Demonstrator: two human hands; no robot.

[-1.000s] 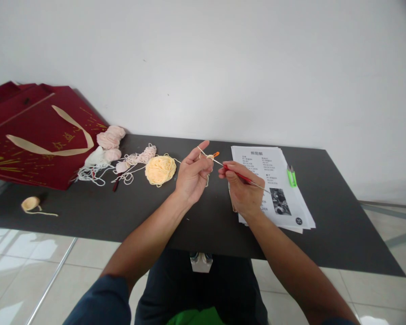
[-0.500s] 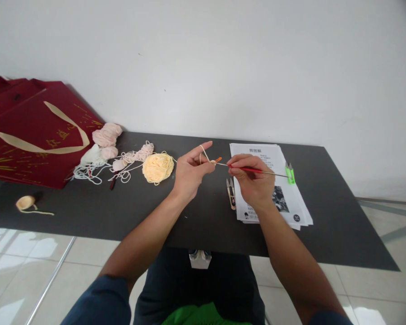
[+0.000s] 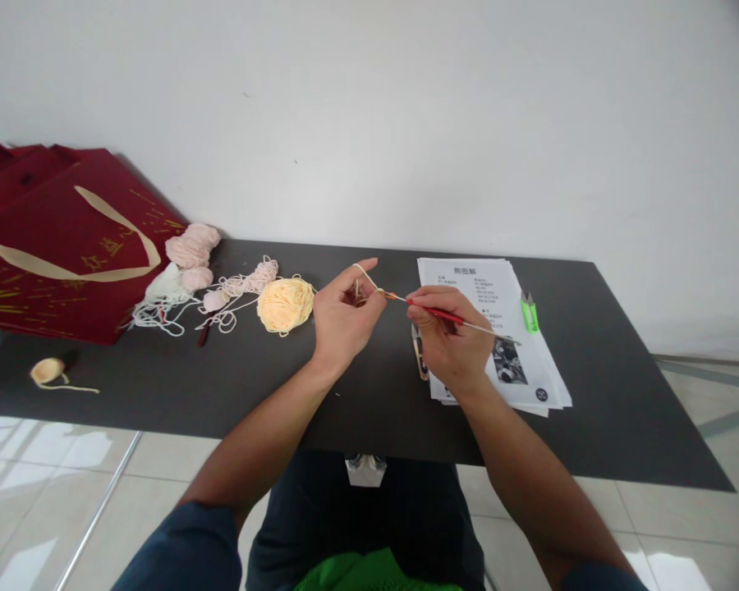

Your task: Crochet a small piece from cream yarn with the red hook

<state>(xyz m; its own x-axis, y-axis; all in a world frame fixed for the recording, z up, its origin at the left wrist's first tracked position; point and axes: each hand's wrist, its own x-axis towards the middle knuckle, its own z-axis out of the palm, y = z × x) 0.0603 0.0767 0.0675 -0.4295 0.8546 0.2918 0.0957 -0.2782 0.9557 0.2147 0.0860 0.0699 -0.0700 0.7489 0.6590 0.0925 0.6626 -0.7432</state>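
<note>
My left hand (image 3: 346, 316) is raised over the table, index finger stretched out with pale yellow yarn (image 3: 368, 277) looped over it. Its thumb and other fingers pinch a small piece of yarn work, mostly hidden, with a bit of orange (image 3: 390, 295) at it. In my right hand (image 3: 452, 332) is a crochet hook (image 3: 440, 313) with a red grip, held like a pen. The hook's thin tip reaches the yarn at the left fingertips; its metal shaft sticks out to the right above the papers. A yellow yarn ball (image 3: 285, 305) lies just left of my left hand.
Printed sheets (image 3: 468, 275) lie under my right hand, with green thread snips (image 3: 530, 313) on them and pale-handled snips (image 3: 419, 357) at their left edge. Pink yarn (image 3: 192, 245), white yarn (image 3: 166, 287) and red bags (image 3: 55, 246) stand left. A small cream crocheted cup (image 3: 48, 370) sits front left.
My right hand has moved slightly left, bringing the hook closer to my left hand. The hook's rear end has tilted lower. My left index finger has bent a little.
</note>
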